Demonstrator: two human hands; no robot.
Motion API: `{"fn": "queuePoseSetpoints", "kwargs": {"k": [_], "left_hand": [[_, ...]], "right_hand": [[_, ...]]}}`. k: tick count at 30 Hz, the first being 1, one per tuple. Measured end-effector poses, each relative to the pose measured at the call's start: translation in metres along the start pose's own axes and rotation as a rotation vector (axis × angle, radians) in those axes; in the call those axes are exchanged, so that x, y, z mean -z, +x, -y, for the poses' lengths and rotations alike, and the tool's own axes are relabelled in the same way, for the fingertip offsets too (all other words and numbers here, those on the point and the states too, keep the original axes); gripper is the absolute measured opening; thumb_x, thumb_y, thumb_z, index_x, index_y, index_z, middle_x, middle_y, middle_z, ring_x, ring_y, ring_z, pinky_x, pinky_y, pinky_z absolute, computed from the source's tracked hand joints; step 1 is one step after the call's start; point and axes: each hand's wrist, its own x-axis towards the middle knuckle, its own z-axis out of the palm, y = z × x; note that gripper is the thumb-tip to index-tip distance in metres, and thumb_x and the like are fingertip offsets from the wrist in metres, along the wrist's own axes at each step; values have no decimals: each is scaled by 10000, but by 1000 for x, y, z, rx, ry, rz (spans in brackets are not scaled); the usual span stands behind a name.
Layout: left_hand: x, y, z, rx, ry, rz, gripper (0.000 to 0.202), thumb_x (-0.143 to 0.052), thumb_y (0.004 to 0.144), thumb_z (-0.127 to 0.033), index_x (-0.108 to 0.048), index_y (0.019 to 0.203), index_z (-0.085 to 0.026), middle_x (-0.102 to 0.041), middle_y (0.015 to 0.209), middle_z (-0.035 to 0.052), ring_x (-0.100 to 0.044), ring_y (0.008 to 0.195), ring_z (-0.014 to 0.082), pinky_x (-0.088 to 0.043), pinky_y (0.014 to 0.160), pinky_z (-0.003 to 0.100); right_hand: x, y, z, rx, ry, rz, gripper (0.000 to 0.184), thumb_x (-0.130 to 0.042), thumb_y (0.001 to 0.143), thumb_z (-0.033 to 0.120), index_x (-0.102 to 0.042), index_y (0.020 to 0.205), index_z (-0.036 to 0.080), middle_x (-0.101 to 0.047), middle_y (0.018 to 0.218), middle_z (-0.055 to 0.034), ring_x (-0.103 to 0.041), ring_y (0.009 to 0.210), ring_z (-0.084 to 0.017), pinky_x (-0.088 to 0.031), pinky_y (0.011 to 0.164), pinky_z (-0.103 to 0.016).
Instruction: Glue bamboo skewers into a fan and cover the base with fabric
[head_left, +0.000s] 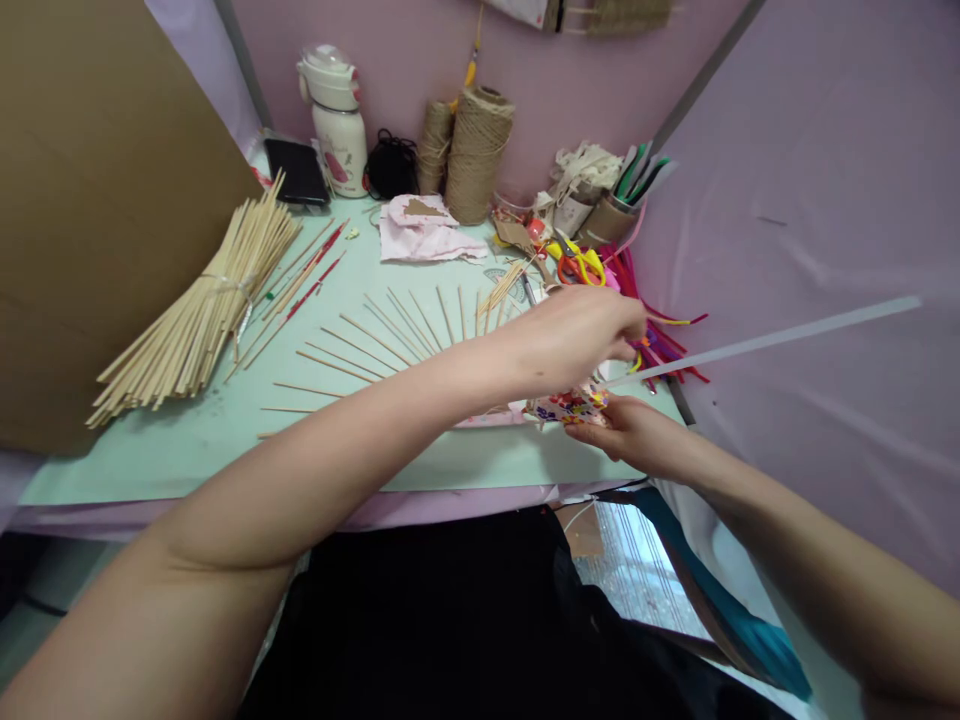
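Note:
My left hand (pixel 581 330) reaches across to the right side of the green mat (pixel 195 440), fingers curled over a piece of flower-printed paper (pixel 566 407). My right hand (pixel 626 430) pinches that printed paper from below at the mat's right edge. A long pale strip (pixel 765 343), like clear tape, runs from between the hands out to the right. Thin bamboo sticks (pixel 375 345) lie fanned out on the mat behind my left forearm.
A tied bundle of bamboo sticks (pixel 202 310) lies at the left beside a brown cardboard sheet (pixel 90 200). At the back stand a white bottle (pixel 339 120), twine spools (pixel 474 150), pink cloth (pixel 424 235), scissors (pixel 577 262) and coloured pipe cleaners (pixel 652 320).

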Motion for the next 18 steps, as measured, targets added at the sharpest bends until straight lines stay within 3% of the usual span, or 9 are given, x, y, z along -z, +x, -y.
{"fn": "queuePoseSetpoints", "kwargs": {"k": [2,8,12,18], "left_hand": [[0,-22,16,4,16,-59,219,-494,929,-160,-704,991,-158,-693,997,55,-614,940,181,-446,828,313],[-26,-86,69,198,131,26,319,-447,880,-72,-744,951,-163,-682,942,83,-613,924,199,-469,838,330],[-42,-97,86,181,136,43,285,-473,915,-165,-757,940,-178,-677,930,89,-597,895,204,-453,818,337],[-45,-97,83,179,220,111,239,-525,910,-241,-753,983,-229,-673,960,79,-578,922,228,-401,773,357]], "right_hand": [[0,-1,-1,15,-40,-5,354,-506,845,512,-541,654,217,-520,543,6,-506,552,-173,-371,536,-280],[-2,0,-1,5,-71,-33,323,-531,849,496,-626,731,210,-587,593,-20,-548,584,-189,-406,562,-287],[-3,2,0,9,-51,-30,299,-541,852,480,-634,724,226,-560,550,-18,-527,552,-191,-398,544,-296],[-3,2,-1,-16,-31,-2,323,-538,857,491,-637,713,220,-555,528,-19,-533,547,-196,-404,542,-307]]}}
